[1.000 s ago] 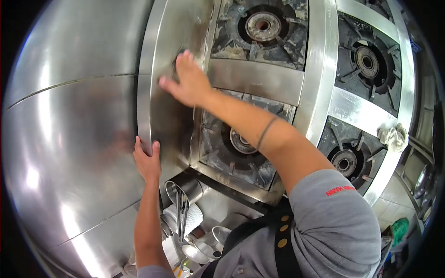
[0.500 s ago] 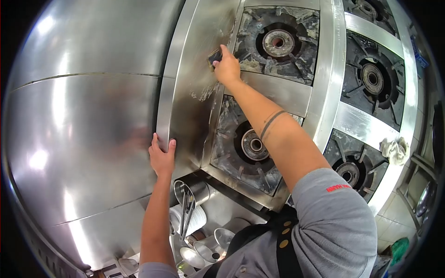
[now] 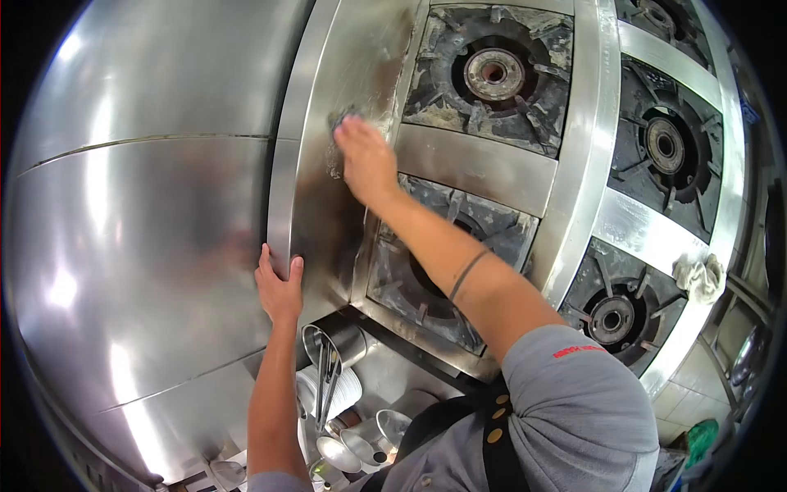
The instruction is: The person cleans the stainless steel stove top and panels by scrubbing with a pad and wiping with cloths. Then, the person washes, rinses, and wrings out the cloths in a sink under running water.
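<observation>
My right hand [image 3: 366, 160] presses a dark scouring pad [image 3: 344, 115], blurred by motion, against the upright steel back panel [image 3: 328, 221] of the stove. Pale, foamy streaks mark the panel just below the pad. Lower left, my left hand [image 3: 280, 285] grips the top ledge [image 3: 283, 189] of that panel, fingers on one side and thumb on the other. Beside my right hand is a sooty burner [image 3: 494, 74] with greasy residue around it. A second burner [image 3: 426, 271] lies partly hidden under my right forearm.
More burners [image 3: 665, 146] run along the right side, with a crumpled cloth [image 3: 699, 277] on the stove's edge. A steel pot [image 3: 343, 338] holding tongs [image 3: 327, 381] stands below, near stacked white plates [image 3: 343, 389] and ladles. Smooth steel wall panels [image 3: 156, 221] fill the left.
My right hand has moved left and down across the panel with the scouring pad, from beside the upper burner to the foamy streaks. My left hand keeps its grip on the ledge.
</observation>
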`<state>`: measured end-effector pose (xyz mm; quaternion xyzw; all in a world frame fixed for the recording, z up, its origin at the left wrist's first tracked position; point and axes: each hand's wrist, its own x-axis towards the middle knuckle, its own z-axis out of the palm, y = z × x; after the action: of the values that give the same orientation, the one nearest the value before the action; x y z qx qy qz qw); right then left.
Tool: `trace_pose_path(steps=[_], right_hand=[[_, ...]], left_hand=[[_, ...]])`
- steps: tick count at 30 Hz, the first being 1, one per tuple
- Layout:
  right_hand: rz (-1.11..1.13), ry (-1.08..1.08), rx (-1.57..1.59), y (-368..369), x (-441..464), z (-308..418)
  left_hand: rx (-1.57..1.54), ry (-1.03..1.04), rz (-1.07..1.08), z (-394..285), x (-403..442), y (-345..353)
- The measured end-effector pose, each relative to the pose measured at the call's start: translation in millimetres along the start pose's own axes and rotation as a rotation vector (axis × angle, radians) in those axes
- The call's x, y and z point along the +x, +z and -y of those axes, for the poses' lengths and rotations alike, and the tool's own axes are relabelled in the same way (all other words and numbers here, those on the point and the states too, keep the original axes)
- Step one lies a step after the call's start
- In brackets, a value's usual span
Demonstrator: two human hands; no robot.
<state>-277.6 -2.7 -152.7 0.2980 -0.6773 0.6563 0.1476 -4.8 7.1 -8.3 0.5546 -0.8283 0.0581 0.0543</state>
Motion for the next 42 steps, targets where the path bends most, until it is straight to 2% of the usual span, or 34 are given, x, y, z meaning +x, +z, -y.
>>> trace_pose_path(steps=[1, 2, 3, 5, 6, 7, 9, 10, 11, 13, 14, 17, 18, 19, 22, 24, 25, 27, 29, 30, 32, 34, 35, 37, 38, 39, 40, 42], right_hand=[[-0.039, -0.044, -0.120, 8.4, 11.0, -16.0], [-0.179, 0.001, -0.140, 28.1, 24.3, -43.9], [-0.174, 0.004, -0.138, 29.2, 41.0, -47.1], [0.106, 0.633, -0.020, 12.1, 78.4, -39.0], [0.011, 0.519, 0.072, 20.0, 65.3, -33.7], [0.009, 0.515, 0.062, 19.9, 50.4, -20.1], [-0.155, 0.074, 0.174, 19.3, 25.6, 5.4], [-0.208, 0.038, 0.170, 22.0, 32.1, -6.4], [-0.209, 0.044, 0.170, 24.8, 40.6, -20.8], [-0.069, 0.527, 0.085, 20.0, 74.9, -40.8], [-0.056, 0.580, 0.019, 21.9, 85.2, -47.5], [0.003, 0.505, 0.061, 16.9, 51.2, -7.1], [-0.184, 0.201, 0.123, 15.4, 31.0, 8.1], [-0.158, 0.243, 0.237, 18.2, 20.1, 15.0], [-0.097, 0.345, 0.260, 28.7, 56.2, -27.0], [-0.130, 0.618, 0.129, 26.2, 91.1, -48.7], [-0.134, 0.609, 0.125, 21.8, 89.6, -44.5], [-0.003, 0.634, 0.151, 13.5, 68.9, -17.8], [-0.086, 0.405, 0.210, 15.7, 4.5, 23.1], [-0.083, 0.404, 0.201, 19.1, 6.4, 18.8], [-0.215, 0.329, 0.289, 30.7, 15.8, 1.6], [-0.189, 0.529, 0.248, 35.8, 76.0, -37.4], [-0.183, 0.541, 0.246, 33.6, 71.7, -34.7], [-0.021, 0.686, 0.188, 24.6, 80.6, -29.0], [-0.129, 0.489, 0.196, 22.7, 45.7, -6.8], [-0.088, 0.256, 0.133, 17.7, 5.6, 10.2], [0.169, 0.259, 0.307, 1.3, -24.0, 25.3], [0.163, 0.233, 0.227, 6.4, -0.1, 11.6]], left_hand=[[0.011, 0.000, 0.001, 0.4, 0.2, 0.5], [0.024, -0.001, 0.002, 0.6, 0.6, -0.2], [0.027, -0.005, 0.005, -1.4, 0.7, -1.8], [-0.020, -0.026, 0.012, -6.8, -0.4, -2.9], [-0.029, -0.026, 0.019, -4.2, -0.1, 0.2], [-0.025, 0.000, 0.008, 1.8, 0.8, 1.8], [-0.024, 0.024, -0.012, 4.5, 3.2, 3.7], [-0.026, 0.018, -0.008, 2.5, 3.0, 3.9], [-0.018, 0.016, 0.002, 2.5, 2.3, 1.1], [-0.018, 0.021, 0.005, -0.7, 3.4, -1.8], [-0.028, 0.022, 0.008, -2.1, 1.3, -2.1], [-0.032, 0.011, 0.019, 0.6, 3.0, -1.4], [-0.033, 0.012, 0.018, 1.5, 4.0, -2.3], [-0.043, 0.026, 0.005, 0.2, 5.1, -0.4], [-0.041, 0.029, 0.004, -4.4, 4.7, -3.4], [-0.043, 0.022, 0.022, -3.4, -1.7, -3.6], [-0.051, 0.034, 0.011, -0.8, -0.1, -1.6], [-0.070, 0.051, -0.004, 1.8, 3.2, 1.0], [-0.081, 0.064, -0.016, 6.8, 3.6, 3.7], [-0.088, 0.064, -0.009, 6.6, 3.4, 4.7], [-0.070, 0.072, -0.016, 6.9, 3.9, 3.6], [-0.059, 0.058, 0.000, -1.2, 2.8, -1.0], [-0.056, 0.056, 0.008, -4.1, 1.6, -3.1], [-0.054, 0.071, -0.006, -2.6, 4.6, 0.6], [-0.043, 0.071, -0.016, 0.8, 3.2, 1.7], [-0.040, 0.075, -0.019, 3.4, 2.9, 0.6], [-0.031, 0.075, -0.018, 4.4, 4.4, 2.0], [-0.012, 0.087, -0.003, 3.5, 6.4, 2.4]])
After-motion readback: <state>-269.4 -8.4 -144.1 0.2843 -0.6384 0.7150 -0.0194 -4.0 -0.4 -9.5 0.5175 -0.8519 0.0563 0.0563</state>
